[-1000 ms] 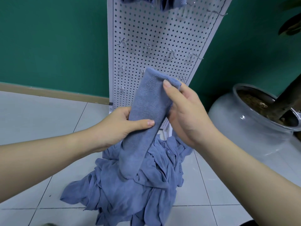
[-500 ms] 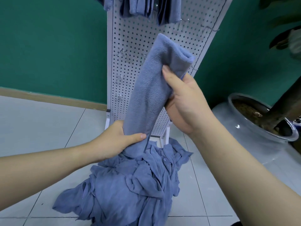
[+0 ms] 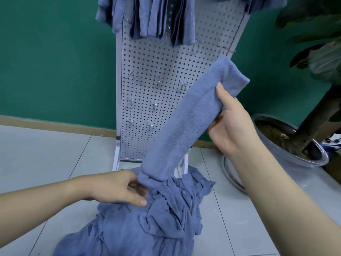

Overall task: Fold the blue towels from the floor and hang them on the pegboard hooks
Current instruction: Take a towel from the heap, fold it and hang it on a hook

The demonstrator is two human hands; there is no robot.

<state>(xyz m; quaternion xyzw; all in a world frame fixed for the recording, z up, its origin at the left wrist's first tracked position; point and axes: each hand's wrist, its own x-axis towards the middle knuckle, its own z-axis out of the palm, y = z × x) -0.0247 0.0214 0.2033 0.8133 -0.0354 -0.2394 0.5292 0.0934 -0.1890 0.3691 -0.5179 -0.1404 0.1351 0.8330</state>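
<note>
Grey tiled floor (image 3: 46,154), green wall behind. Nearest me, the towel pile (image 3: 147,218) lies below the pegboard (image 3: 166,80). My left hand (image 3: 118,189) pinches the folded towel (image 3: 193,117) at its lower end; my right hand (image 3: 230,122) grips it near the top. I'd keep the fold taut, then drape its middle over a free hook (image 3: 224,48) below the hung towels (image 3: 156,19).

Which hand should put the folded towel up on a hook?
Probably the right hand: it grips the folded towel near its top, close to the pegboard. The left hand is low, by the towel's bottom end.
</note>
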